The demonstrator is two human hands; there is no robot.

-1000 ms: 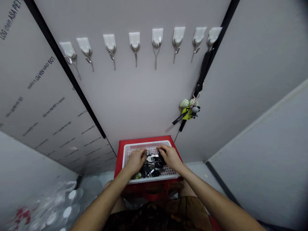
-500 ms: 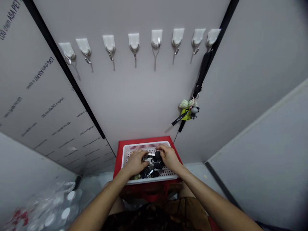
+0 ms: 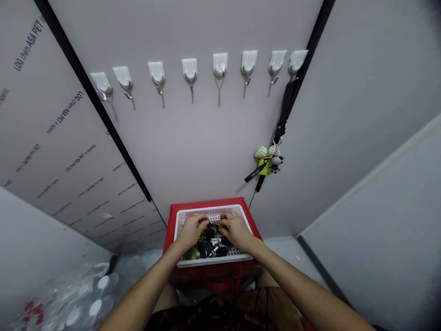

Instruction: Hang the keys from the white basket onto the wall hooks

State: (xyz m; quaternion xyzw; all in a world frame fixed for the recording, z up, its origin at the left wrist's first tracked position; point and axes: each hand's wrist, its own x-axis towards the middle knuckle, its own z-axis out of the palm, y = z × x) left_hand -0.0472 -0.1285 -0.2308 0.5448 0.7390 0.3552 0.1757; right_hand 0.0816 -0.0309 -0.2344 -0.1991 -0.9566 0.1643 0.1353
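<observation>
We find left hand [image 3: 192, 231], right hand [image 3: 237, 233] and forearms [image 3: 144, 287] bare; below, we record dark clothing [image 3: 200, 317] with a brown, dark-streaked section [image 3: 274, 303].

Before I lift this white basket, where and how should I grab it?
I'd grip the white basket by its rim at both short ends, left hand from the left, right hand from the right: it's oblong and open-topped, so this should balance it.

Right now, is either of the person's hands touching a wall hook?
No, the left hand and the right hand are both at the white basket, below the row of wall hooks.
</observation>
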